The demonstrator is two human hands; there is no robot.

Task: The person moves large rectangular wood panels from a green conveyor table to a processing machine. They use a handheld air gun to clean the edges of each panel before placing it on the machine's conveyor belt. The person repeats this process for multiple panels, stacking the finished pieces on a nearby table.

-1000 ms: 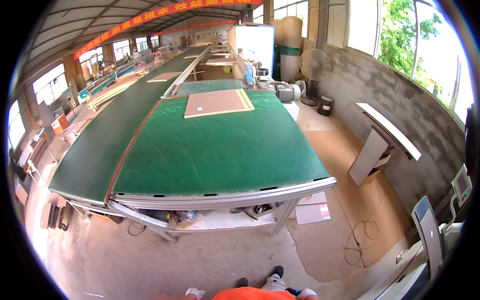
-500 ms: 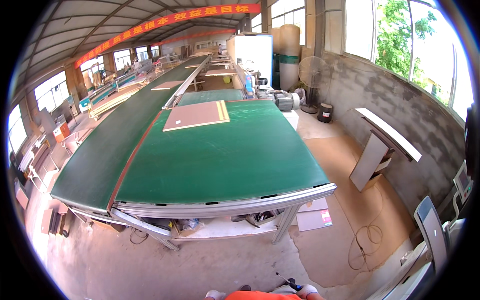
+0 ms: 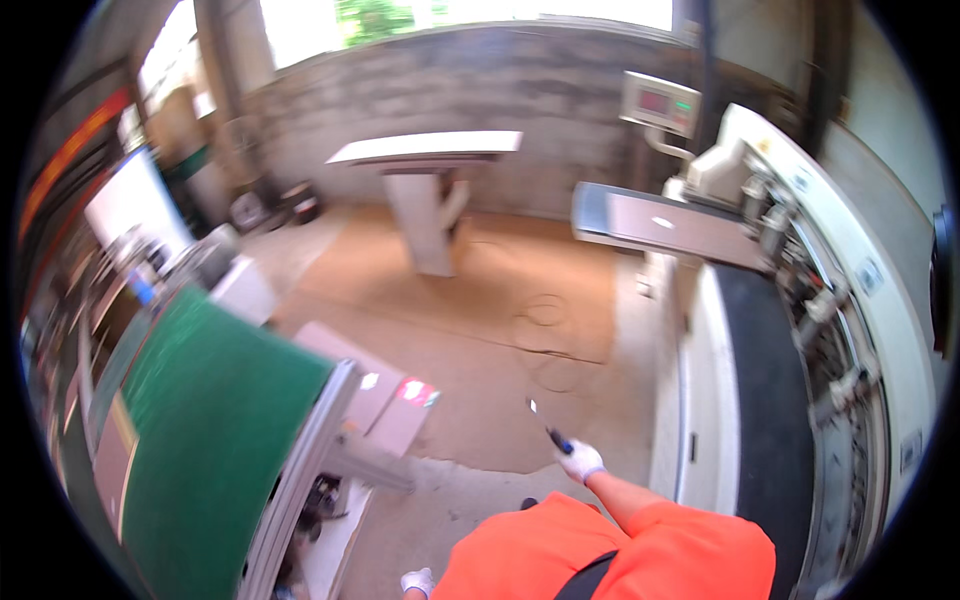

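Grey block wall point(image 3: 480, 90) with bright windows point(image 3: 330, 20) above. Dusty concrete floor point(image 3: 500, 300). Green-topped bench point(image 3: 210, 430) left, white pedestal stand point(image 3: 428, 190) centre, white machine with black belt point(image 3: 770, 400) right.

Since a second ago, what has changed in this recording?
The view has swung right: the green conveyor table slid to the lower left, and a white machine and a white stand came into view. The right hand, gloved, now shows, holding a small blue-handled tool; the left hand peeks in below. The board on the green table stays put.
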